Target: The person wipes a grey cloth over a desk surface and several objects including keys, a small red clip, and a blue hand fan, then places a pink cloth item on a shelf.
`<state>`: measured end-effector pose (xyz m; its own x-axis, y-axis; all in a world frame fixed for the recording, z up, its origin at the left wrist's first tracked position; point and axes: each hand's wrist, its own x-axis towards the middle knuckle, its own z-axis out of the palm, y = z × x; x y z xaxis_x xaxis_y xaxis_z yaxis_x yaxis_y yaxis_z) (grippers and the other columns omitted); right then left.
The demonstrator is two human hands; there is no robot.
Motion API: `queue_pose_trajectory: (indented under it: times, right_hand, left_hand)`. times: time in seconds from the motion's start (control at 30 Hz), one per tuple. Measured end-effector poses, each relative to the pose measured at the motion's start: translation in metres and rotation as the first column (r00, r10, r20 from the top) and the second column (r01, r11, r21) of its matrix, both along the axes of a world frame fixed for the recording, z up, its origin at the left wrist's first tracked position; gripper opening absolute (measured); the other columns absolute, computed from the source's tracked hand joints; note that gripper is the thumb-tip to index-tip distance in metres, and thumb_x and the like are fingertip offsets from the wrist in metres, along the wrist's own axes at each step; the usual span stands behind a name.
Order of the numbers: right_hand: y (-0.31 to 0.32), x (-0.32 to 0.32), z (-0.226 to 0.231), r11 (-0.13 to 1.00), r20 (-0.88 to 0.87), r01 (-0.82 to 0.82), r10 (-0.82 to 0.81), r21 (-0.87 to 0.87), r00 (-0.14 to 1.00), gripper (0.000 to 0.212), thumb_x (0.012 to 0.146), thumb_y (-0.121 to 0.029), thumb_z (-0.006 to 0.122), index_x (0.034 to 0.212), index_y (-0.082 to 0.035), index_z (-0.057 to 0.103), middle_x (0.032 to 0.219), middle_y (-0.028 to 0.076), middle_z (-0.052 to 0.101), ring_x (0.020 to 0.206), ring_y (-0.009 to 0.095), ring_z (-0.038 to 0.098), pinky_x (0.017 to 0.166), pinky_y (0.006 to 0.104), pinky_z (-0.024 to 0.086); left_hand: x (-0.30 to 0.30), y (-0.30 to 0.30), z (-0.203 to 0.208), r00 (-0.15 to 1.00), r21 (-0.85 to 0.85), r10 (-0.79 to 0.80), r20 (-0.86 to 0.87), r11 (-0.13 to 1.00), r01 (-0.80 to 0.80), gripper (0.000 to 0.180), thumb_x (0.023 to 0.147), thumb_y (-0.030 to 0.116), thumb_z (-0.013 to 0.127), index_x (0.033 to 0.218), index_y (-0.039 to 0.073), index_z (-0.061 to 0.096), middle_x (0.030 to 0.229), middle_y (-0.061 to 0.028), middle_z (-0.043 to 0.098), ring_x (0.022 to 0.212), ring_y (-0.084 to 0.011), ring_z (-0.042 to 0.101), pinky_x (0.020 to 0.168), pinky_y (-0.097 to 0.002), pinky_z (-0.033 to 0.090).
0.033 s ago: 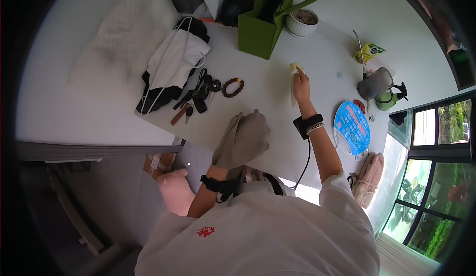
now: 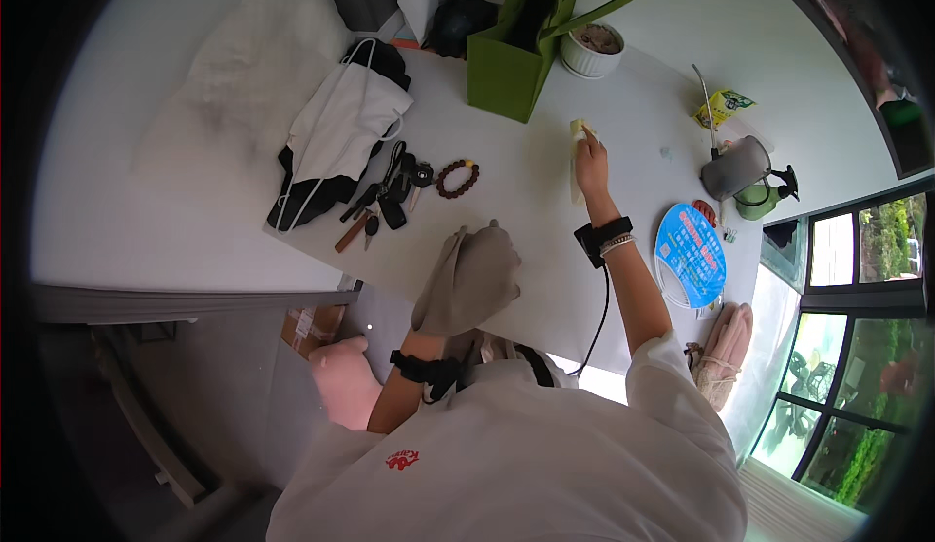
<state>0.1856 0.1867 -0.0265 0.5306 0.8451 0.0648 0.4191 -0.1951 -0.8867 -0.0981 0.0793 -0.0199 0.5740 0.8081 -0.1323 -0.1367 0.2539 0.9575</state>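
My left hand (image 2: 474, 271) is wrapped in a grey cloth (image 2: 458, 294) and rests with it on the near part of the white table (image 2: 526, 211). Only the cloth shows; the fingers are hidden. My right hand (image 2: 590, 160) reaches to the middle of the table and pinches the top end of a pale yellow strip (image 2: 575, 186) that lies flat there. Black bands sit on both wrists, and a black cable runs down from the right one.
A green felt bag (image 2: 511, 60) and a white bowl (image 2: 594, 50) stand at the far edge. A bead bracelet (image 2: 457, 178), keys (image 2: 382, 206) and a white-and-black cloth bag (image 2: 336, 138) lie left. A metal kettle (image 2: 735, 167), a green watering can (image 2: 765, 198) and a blue round fan (image 2: 690, 255) are right.
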Motion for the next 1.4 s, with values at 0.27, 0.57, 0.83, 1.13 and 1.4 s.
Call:
queue_pose_trajectory:
  times: [0.27,0.57,0.83,1.13,1.4]
  right_hand:
    - [0.132,0.013,-0.001,0.967,0.306,0.216,-0.168,-0.132,0.937,0.048,0.084,-0.042,0.044,0.129,-0.025,0.04,0.141,0.022,0.012,0.122,0.051,0.02,0.095,0.0574,0.027]
    - [0.129,-0.009,0.006,0.898,0.72,0.224,0.133,-0.378,0.681,0.06,0.077,-0.04,0.054,0.132,-0.022,0.037,0.143,0.013,0.014,0.127,0.042,0.017,0.095,0.0613,0.021]
    - [0.069,-0.056,0.03,0.871,0.636,-0.232,-0.114,0.434,0.763,0.022,0.073,0.002,0.052,0.094,-0.002,0.056,0.097,0.012,0.052,0.083,0.028,0.051,0.072,0.0361,0.042]
    - [0.028,-0.119,0.001,0.969,0.365,-0.228,0.179,0.097,0.914,0.045,0.074,-0.01,0.058,0.116,-0.005,0.042,0.111,0.017,0.043,0.095,0.031,0.048,0.081,0.0378,0.043]
    - [0.072,-0.045,-0.024,0.964,0.53,0.233,-0.13,-0.131,0.838,0.044,0.076,-0.018,0.054,0.117,-0.007,0.045,0.126,0.026,0.035,0.113,0.041,0.039,0.091,0.0468,0.036]
  left_hand:
    - [-0.117,-0.027,-0.002,0.771,0.391,0.226,-0.596,0.92,0.033,0.044,0.088,0.031,0.043,0.124,0.008,0.035,0.119,-0.0061,0.041,0.107,-0.0178,0.038,0.091,-0.0317,0.027]
    - [-0.132,0.004,0.003,0.535,0.614,0.378,-0.755,0.693,0.377,0.046,0.088,0.03,0.043,0.127,0.008,0.032,0.123,-0.0064,0.038,0.112,-0.0182,0.035,0.096,-0.0321,0.024]
    - [-0.116,0.04,0.002,0.357,0.618,0.556,-0.751,0.401,0.676,0.048,0.088,0.029,0.042,0.129,0.008,0.029,0.127,-0.0066,0.036,0.116,-0.0185,0.033,0.1,-0.0325,0.021]
    - [-0.113,0.059,0.007,0.267,0.563,0.714,-0.647,0.211,0.799,0.051,0.088,0.028,0.042,0.132,0.008,0.026,0.131,-0.0069,0.033,0.12,-0.0189,0.03,0.104,-0.0329,0.018]
    - [-0.112,0.065,0.013,0.238,0.501,0.778,-0.581,0.112,0.858,0.053,0.088,0.026,0.041,0.134,0.008,0.024,0.135,-0.0071,0.031,0.125,-0.0193,0.027,0.108,-0.0333,0.015]
